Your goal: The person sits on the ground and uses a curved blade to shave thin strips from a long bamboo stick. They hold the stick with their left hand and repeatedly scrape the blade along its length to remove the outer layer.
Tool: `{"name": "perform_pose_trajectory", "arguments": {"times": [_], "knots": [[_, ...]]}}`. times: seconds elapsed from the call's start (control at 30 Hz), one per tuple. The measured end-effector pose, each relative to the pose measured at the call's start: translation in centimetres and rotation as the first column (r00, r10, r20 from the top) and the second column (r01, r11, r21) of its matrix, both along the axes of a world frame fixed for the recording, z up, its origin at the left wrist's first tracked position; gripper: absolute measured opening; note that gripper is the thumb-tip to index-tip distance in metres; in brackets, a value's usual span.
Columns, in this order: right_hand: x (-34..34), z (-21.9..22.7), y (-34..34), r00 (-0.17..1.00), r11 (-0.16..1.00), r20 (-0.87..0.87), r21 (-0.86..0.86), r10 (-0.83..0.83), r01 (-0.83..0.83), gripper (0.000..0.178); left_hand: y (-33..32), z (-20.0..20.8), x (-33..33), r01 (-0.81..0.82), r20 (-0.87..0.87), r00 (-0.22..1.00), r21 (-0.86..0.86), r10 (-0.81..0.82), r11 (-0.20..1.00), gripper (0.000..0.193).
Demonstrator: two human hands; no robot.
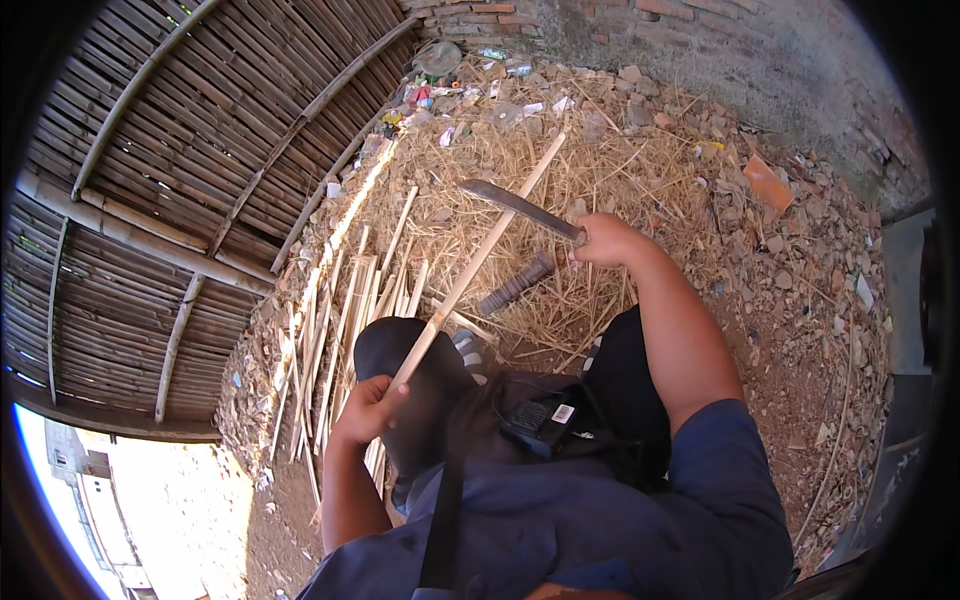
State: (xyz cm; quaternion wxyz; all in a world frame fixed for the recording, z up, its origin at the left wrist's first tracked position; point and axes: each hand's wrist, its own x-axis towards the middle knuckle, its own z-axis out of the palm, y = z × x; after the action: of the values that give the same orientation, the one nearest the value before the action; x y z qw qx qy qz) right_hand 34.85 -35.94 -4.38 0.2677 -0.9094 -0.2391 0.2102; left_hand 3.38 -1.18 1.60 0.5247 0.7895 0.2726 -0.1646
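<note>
My left hand (367, 409) is closed around the near end of a long, pale bamboo strip (478, 258). The strip slants away from me over my left knee, its far end above the straw. In my right hand (608, 241) is a machete (525, 208) with a dark, curved blade, gripped at its handle. The blade points left and crosses the strip in this view; whether it touches the strip I cannot tell. Just below the blade, a dark, ridged, short piece (516, 284) lies on the straw in front of my feet.
Several split bamboo strips (340, 330) lie in a pile left of my left leg. Straw and shavings (500, 150) cover the ground ahead, with rubble and litter around. A slatted bamboo wall (160, 130) stands at left, a brick wall (720, 60) at the far side. A black device (540, 420) rests on my lap.
</note>
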Motion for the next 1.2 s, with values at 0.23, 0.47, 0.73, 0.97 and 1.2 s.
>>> {"name": "perform_pose_trajectory", "arguments": {"times": [0.23,0.47,0.73,0.97,1.2], "knots": [[-2.9,0.2,2.2,0.964,0.964,0.019,-0.022,0.264,-0.264,0.046,0.4,-0.2,-0.3,0.017,0.018,1.0,0.006,-0.017,1.0,0.033],[-0.8,-1.0,0.6,0.983,0.983,-0.006,0.013,0.183,-0.182,0.045,0.1,-0.1,-0.2,0.013,0.013,1.0,-0.003,-0.013,1.0,0.033],[-1.9,0.9,0.6,0.995,0.995,0.006,-0.023,0.098,-0.097,0.046,0.2,0.0,-0.1,0.027,-0.004,1.0,0.026,-0.027,0.999,0.033],[-2.6,1.3,1.7,0.977,0.977,-0.063,-0.045,0.205,-0.208,0.045,0.0,0.2,-0.2,0.008,0.017,1.0,0.016,-0.008,1.0,0.031],[-1.7,0.7,0.5,0.99,0.99,-0.018,-0.004,0.138,-0.138,0.042,0.0,0.0,-0.2,0.016,0.023,1.0,0.022,-0.017,1.0,0.031]]}}
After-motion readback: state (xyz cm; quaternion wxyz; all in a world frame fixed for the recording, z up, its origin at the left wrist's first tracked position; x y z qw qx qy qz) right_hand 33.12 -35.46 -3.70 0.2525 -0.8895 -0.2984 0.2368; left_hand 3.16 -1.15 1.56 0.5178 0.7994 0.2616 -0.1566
